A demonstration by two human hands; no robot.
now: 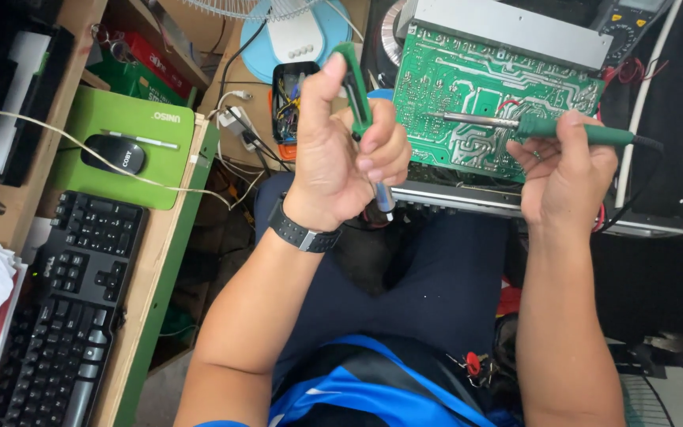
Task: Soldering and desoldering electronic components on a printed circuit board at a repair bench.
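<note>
My left hand [341,154] grips a green pump-style desoldering tool [355,87], thumb raised along its top end, its dark tip pointing down toward my lap. My right hand [567,166] holds a green-handled soldering iron [547,126]; its metal shaft reaches left over a green circuit board [468,79]. The board lies solder side up inside a dark metal chassis [642,225] resting against my knees. A black band sits on my left wrist.
To the left stands a wooden desk [148,269] with a black keyboard [73,300], a black mouse [112,153] on a green pad, and papers. A white fan base [294,35], a small open box of wires [290,99] and a multimeter [634,20] lie beyond.
</note>
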